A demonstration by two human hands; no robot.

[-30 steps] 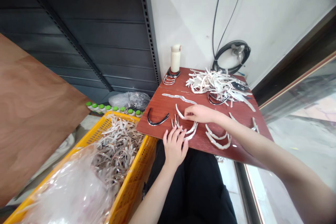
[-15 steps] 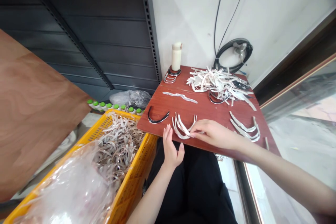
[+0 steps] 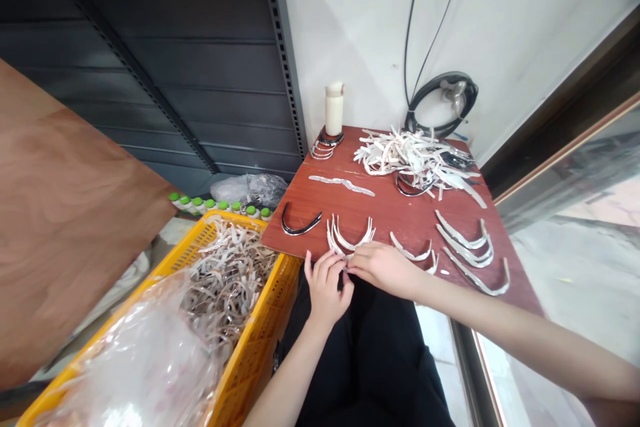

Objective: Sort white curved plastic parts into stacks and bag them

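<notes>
At the front edge of the red-brown table, my right hand pinches the lower bend of a group of pale, shiny, curved strips. My left hand meets it there, its fingers bent round the same spot; the fingertips partly hide what they grip. The ends of these strips point away from me. To the left lies a black curved strip. Pale curved strips lie just beyond my right hand, and a nested set of pale curved strips rests farther right.
A tangled pile of pale strips covers the back right of the table, by a coiled black cable. A cream cylinder stands at the back left. Below left, a yellow crate holds many strips and a clear plastic bag.
My left hand has moved up to the table edge, its spread fingers now bent in at the strips. My right hand has come nearer to me, and its arm has uncovered more strips.
</notes>
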